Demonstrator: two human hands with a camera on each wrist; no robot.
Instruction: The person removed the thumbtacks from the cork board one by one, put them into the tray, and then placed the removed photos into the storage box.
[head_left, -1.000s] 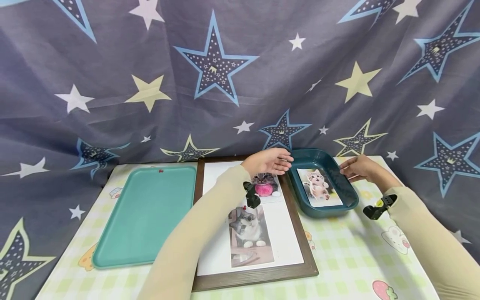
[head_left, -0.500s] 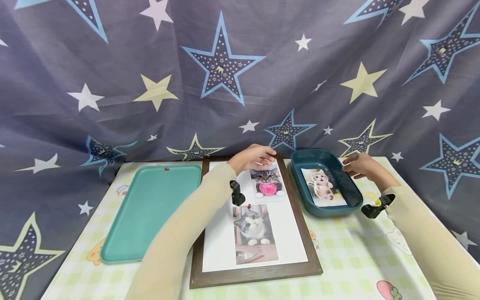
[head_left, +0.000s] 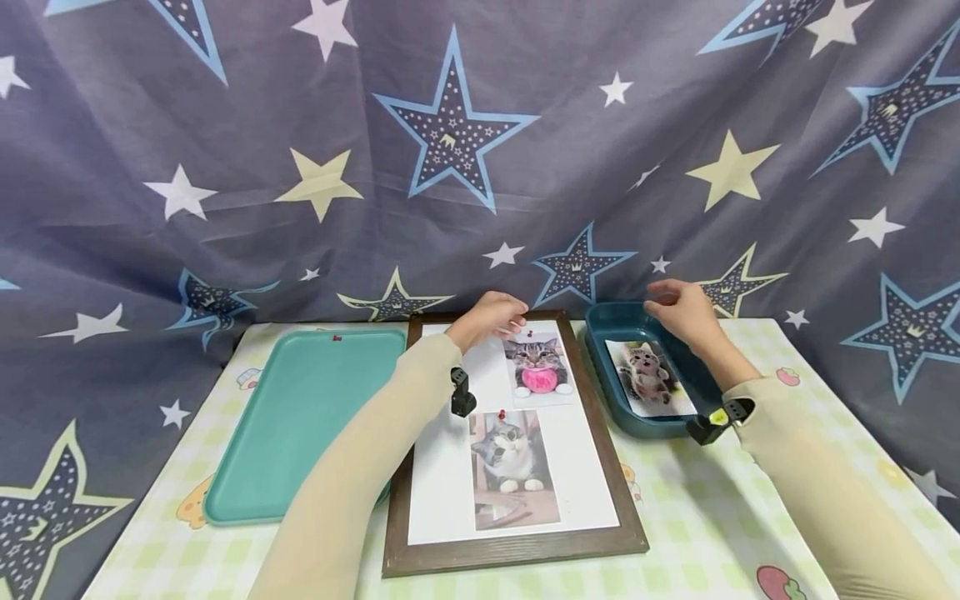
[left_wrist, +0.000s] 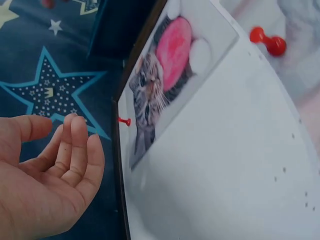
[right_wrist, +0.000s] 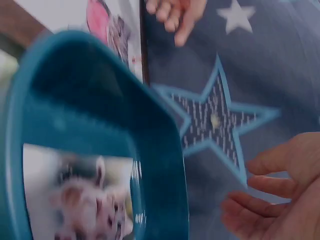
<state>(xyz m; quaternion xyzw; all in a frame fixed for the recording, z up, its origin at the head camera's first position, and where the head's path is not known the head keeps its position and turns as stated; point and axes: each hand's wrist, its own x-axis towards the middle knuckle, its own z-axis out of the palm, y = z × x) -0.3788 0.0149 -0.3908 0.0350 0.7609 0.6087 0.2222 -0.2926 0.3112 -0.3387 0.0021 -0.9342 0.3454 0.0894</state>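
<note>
My left hand [head_left: 489, 320] hovers by the far edge of a brown-framed white board [head_left: 442, 492], fingers loosely bent and holding nothing. Pinned near it is a photo of a tabby cat with a pink ball [head_left: 538, 371]; a red push pin [left_wrist: 124, 121] sits at its top. Closer to me, another red push pin [head_left: 502, 414] tops a grey-and-white cat photo [head_left: 513, 475]. My right hand [head_left: 684, 315] is over the far right side of a dark teal tub [head_left: 641, 427], its loosely bent fingers apart from the rim. A kitten photo [head_left: 649, 380] lies inside the tub.
On the left lies a green tray [head_left: 300, 433] with one small red push pin [head_left: 337, 338] at its far edge. A green checked tablecloth [head_left: 675, 517] covers the table. Behind it hangs a grey star-patterned curtain [head_left: 247, 108].
My left hand has moved left, away from the tub, uncovering the tabby photo and its pin. My right hand has risen from beside the tub's right rim and shifted left over it.
</note>
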